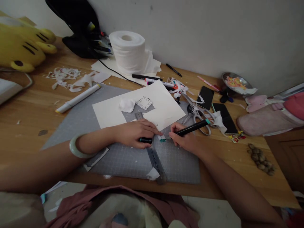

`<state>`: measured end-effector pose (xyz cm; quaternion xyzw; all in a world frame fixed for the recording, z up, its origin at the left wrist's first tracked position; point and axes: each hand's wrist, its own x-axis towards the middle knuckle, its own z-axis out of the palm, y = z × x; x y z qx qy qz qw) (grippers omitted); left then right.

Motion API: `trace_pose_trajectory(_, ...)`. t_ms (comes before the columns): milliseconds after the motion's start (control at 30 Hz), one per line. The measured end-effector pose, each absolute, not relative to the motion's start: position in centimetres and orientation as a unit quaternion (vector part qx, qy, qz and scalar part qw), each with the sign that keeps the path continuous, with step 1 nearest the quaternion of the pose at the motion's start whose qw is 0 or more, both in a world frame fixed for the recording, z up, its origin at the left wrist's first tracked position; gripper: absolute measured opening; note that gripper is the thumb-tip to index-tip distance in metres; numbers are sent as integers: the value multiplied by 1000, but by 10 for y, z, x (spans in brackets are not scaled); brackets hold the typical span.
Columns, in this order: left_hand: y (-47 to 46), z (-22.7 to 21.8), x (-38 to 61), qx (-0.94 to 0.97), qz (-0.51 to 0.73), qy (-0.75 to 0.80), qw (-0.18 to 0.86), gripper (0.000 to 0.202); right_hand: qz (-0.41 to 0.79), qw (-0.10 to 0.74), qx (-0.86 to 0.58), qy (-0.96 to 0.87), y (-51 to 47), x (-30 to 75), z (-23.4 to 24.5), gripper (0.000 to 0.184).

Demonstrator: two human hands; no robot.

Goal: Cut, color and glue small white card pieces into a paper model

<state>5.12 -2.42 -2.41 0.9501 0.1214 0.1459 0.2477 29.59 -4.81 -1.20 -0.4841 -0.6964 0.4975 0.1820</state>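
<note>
My right hand (pixel 182 137) grips a black marker (pixel 193 127) with a teal end cap pointing up and right. Its tip is down beside a small white paper piece (pixel 162 138) with a teal-coloured edge. My left hand (pixel 135 133) lies over the paper, fingertips pressing that piece down. Tucked under its fingers is a black marker cap (pixel 145 140). A metal ruler (pixel 155 161) runs beneath the left hand. Just above lie a white sheet (pixel 109 112), a wad of tissue (pixel 127 105) and a cutout with a drawn, scalloped outline (pixel 144 103).
A grey cutting mat (pixel 180 167) covers the table's middle. Scissors (pixel 198 115), two phones (pixel 224 117) and a metal bowl (pixel 236 83) stand to the right. A tissue roll (pixel 128 53), several markers (pixel 147 77), paper scraps (pixel 64 74) and a white marker (pixel 78 98) lie around the back and left.
</note>
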Motion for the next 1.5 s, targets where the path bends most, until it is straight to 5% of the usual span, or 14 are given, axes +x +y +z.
trace_pose_trajectory(1500, -25, -23, 51, 946, 146, 130, 258, 11, 500, 188, -502, -680, -49, 295, -11, 14)
